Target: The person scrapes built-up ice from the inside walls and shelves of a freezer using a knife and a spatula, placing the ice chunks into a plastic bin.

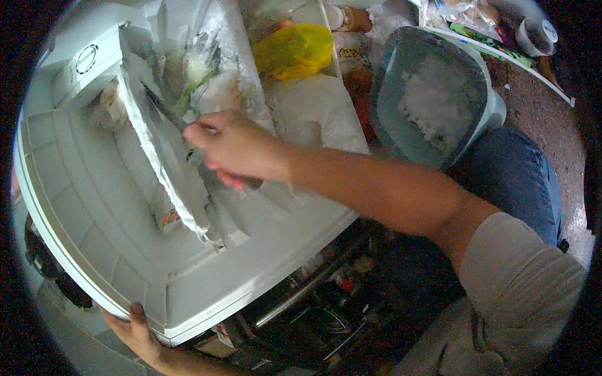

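My right hand [235, 147] is wrapped round the handle of what looks like a knife [164, 109]. Its narrow dark blade points up and left beside a frost-crusted white divider [147, 141] inside a white freezer [219, 269]. A dark handle end shows below the fist; the blade tip is hard to make out. At the lower left my left hand [135, 332] grips the freezer's rounded outer edge, thumb on top. Thick frost [216, 37] coats the parts behind my right hand, and a bag with something green [200, 72] lies there among it.
A yellow plastic bag [295, 50] lies in the frosty section at the back. To the right stands a grey basin [392, 81] holding ice or frost [439, 100]. Beyond it, a white-edged tray [520, 59] carries packages and a clear cup [536, 37]. My knee [517, 182] is beside the basin.
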Action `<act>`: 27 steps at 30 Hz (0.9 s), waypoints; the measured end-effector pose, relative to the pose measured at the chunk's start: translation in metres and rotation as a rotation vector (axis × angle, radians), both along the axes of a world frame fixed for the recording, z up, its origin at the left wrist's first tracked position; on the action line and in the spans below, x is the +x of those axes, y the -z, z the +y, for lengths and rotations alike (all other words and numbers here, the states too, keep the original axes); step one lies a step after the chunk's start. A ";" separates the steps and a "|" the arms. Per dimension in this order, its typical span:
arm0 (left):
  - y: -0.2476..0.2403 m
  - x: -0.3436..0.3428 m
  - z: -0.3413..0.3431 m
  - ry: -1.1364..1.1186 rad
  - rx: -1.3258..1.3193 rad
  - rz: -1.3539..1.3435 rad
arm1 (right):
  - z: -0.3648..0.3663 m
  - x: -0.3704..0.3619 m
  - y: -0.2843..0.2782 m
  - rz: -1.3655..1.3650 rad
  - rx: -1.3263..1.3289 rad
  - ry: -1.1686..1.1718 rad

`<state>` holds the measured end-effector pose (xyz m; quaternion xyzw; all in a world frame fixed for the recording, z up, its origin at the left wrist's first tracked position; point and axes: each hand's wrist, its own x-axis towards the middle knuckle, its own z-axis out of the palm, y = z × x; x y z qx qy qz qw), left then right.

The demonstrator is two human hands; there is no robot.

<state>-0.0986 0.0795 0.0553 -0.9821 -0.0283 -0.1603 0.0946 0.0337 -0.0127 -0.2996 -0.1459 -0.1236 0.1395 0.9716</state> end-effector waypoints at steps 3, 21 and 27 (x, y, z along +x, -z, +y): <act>-0.002 -0.004 0.007 -0.007 0.002 0.021 | -0.003 -0.024 0.002 -0.001 0.025 -0.032; -0.012 -0.008 0.024 0.036 -0.009 0.049 | 0.025 -0.032 0.002 0.099 -0.037 0.010; -0.011 0.001 0.012 0.000 0.045 0.013 | 0.033 -0.030 -0.017 0.023 -0.030 0.033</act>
